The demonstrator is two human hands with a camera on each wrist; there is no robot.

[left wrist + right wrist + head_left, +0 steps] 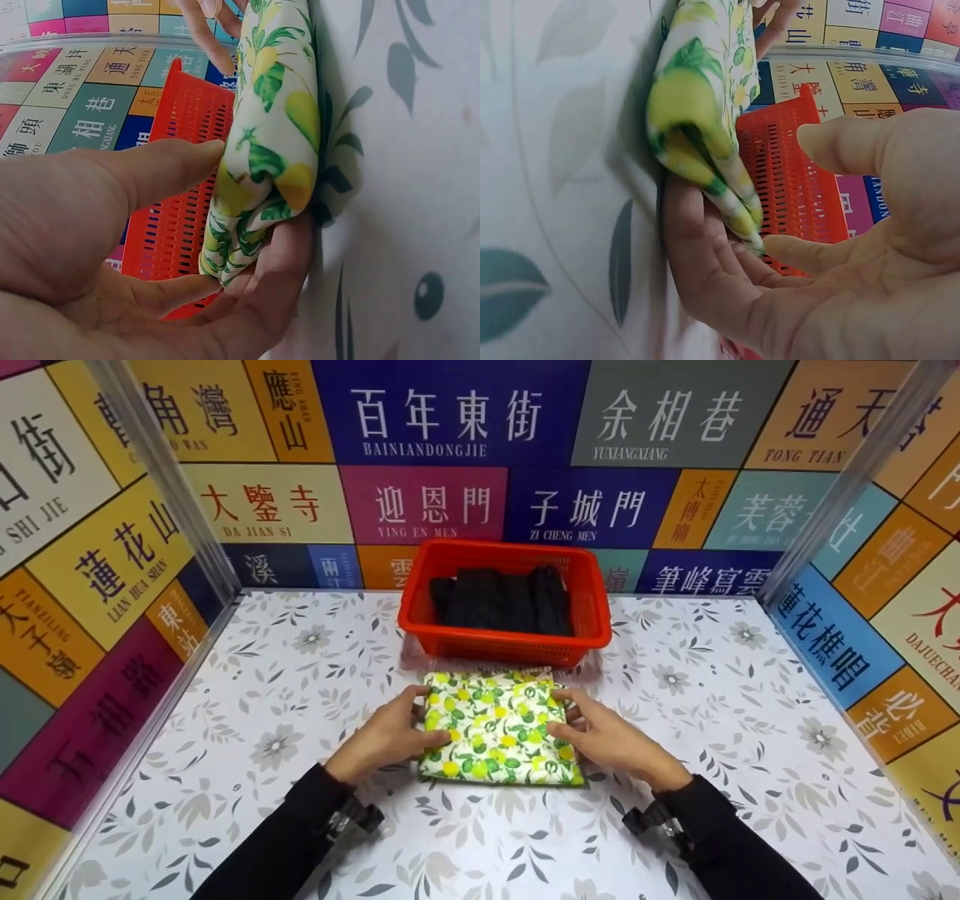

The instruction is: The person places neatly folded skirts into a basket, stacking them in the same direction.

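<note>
A folded cloth (pixel 499 727) with a yellow lemon and green leaf print lies in front of the basket, layered into a flat, thick rectangle. My left hand (pixel 394 731) grips its left side, thumb on top and fingers under the edge. In the left wrist view, the doubled folds of the cloth (pixel 274 112) show between thumb and fingers. On the opposite side, my right hand (pixel 607 735) holds the right edge. The right wrist view has its fingers (pixel 697 255) tucked beneath the folded end, with the thumb raised beside the top face.
Just behind the cloth stands a red plastic basket (pixel 510 649) with perforated walls, holding dark folded fabric (pixel 502 600). Panels with Chinese lettering (pixel 457 416) enclose the back and sides. The tabletop (pixel 292 697) has a grey leaf and flower pattern.
</note>
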